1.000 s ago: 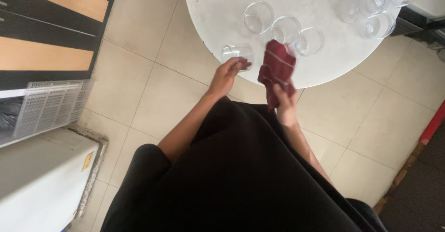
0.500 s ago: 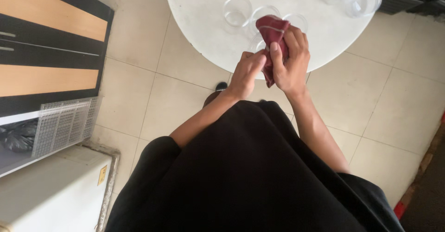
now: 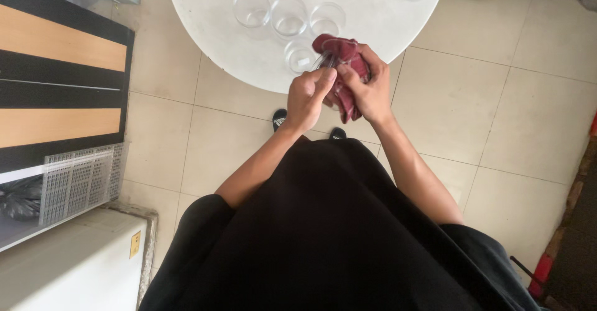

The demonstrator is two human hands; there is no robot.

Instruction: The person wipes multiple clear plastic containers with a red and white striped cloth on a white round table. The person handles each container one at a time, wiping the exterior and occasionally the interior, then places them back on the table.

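Over the round white tabletop [image 3: 373, 22] edge: left hand [image 3: 306, 96] closed around a clear glass [image 3: 324, 68], mostly hidden; right hand [image 3: 367, 87] gripping a maroon cloth [image 3: 339, 53] pressed against it. Four glasses [image 3: 287, 18] just beyond.

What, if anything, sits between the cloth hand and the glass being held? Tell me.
Nothing visible does. The right hand presses the dark red cloth straight against the clear glass that the left hand grips, above the white table edge. Four more glasses stand behind, apart.
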